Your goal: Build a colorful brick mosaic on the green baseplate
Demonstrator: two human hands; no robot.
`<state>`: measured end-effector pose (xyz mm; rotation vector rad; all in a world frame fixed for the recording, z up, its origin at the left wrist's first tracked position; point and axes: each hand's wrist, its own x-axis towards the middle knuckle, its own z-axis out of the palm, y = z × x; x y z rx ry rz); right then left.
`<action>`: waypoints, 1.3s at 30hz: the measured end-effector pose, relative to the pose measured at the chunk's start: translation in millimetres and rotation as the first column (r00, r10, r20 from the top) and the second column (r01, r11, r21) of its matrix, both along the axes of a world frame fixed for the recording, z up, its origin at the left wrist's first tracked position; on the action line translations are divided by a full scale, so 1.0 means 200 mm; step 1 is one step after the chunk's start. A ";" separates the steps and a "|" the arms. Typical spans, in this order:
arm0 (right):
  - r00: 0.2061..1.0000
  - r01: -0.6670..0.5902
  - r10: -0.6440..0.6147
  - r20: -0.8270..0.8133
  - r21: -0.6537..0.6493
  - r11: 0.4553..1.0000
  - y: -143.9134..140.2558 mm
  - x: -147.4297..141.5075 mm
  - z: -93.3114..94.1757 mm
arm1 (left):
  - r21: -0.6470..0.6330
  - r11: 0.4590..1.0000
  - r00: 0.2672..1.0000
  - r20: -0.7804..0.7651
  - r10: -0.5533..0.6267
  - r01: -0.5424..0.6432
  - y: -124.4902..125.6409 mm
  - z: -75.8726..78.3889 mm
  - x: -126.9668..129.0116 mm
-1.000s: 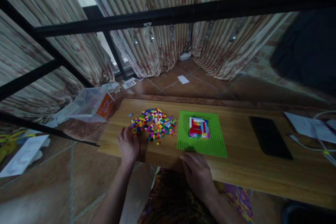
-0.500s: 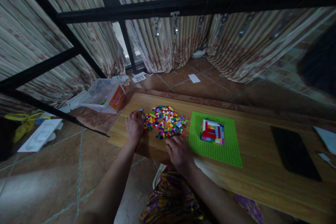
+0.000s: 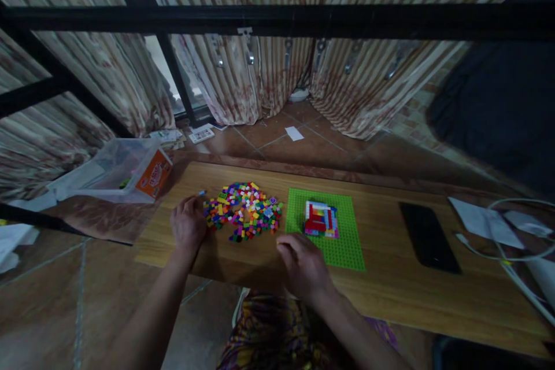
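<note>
Loose toy bricks [image 3: 249,208] in many colours lie heaped on the wooden table. At the heap's left edge rests my left hand [image 3: 189,225], its fingers curled in; whatever they may hold is hidden. My right hand [image 3: 306,266] is between the heap and the green baseplate [image 3: 351,243], thumb and forefinger pinched together. Something tiny may be in that pinch, too small to make out. On the baseplate stands a low square brick structure [image 3: 321,219] with white, red, blue and pink sides and a hollow showing within.
A clear plastic box [image 3: 119,170] with an orange label stands beyond the table's left end. To the right lie a black phone-like slab [image 3: 429,237], a white sheet [image 3: 481,222] and white cables [image 3: 489,254]. A black metal bar [image 3: 277,20] crosses above. Dark clothing [image 3: 498,87] shows far right.
My right hand has lifted away from the heap's lower edge towards the baseplate, still pinched. My left hand stays beside the heap. The camera view has turned to the right.
</note>
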<state>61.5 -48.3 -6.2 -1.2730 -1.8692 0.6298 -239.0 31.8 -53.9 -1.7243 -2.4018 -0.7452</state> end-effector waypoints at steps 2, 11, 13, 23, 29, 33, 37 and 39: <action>0.988 0.128 -0.133 -0.080 -0.061 0.990 0.04 0.18 0.06 | 0.005 1.000 1.000 -0.005 0.004 -0.004 0.00 0.00 0.00; 0.845 0.343 -0.438 -0.307 -0.318 0.884 0.44 0.69 0.00 | -0.006 1.000 1.000 -0.024 0.007 -0.007 0.01 0.00 -0.01; 0.865 0.277 -0.392 -0.313 -0.356 0.893 0.48 0.68 -0.04 | -0.018 1.000 1.000 -0.026 0.000 0.000 0.01 0.01 -0.01; 0.917 0.075 -0.272 -0.293 -0.541 0.837 0.54 0.65 -0.08 | -0.027 1.000 0.998 -0.059 0.011 -0.012 0.02 0.01 -0.01; 0.926 0.076 -0.275 -0.259 -0.587 0.806 0.57 0.67 -0.08 | -0.003 1.000 0.999 -0.043 0.014 -0.014 0.02 0.00 0.00; 0.931 0.033 -0.244 -0.272 -0.602 0.798 0.57 0.68 -0.07 | 0.007 1.000 0.999 -0.037 0.031 -0.030 0.03 -0.01 0.00; 0.940 0.055 -0.244 -0.241 -0.595 0.802 0.57 0.68 -0.08 | -0.004 0.999 0.999 -0.019 0.034 -0.035 0.02 0.01 0.01; 0.941 0.062 -0.247 -0.232 -0.599 0.798 0.58 0.68 -0.08 | -0.017 0.999 0.999 -0.006 0.037 -0.037 0.02 0.02 0.02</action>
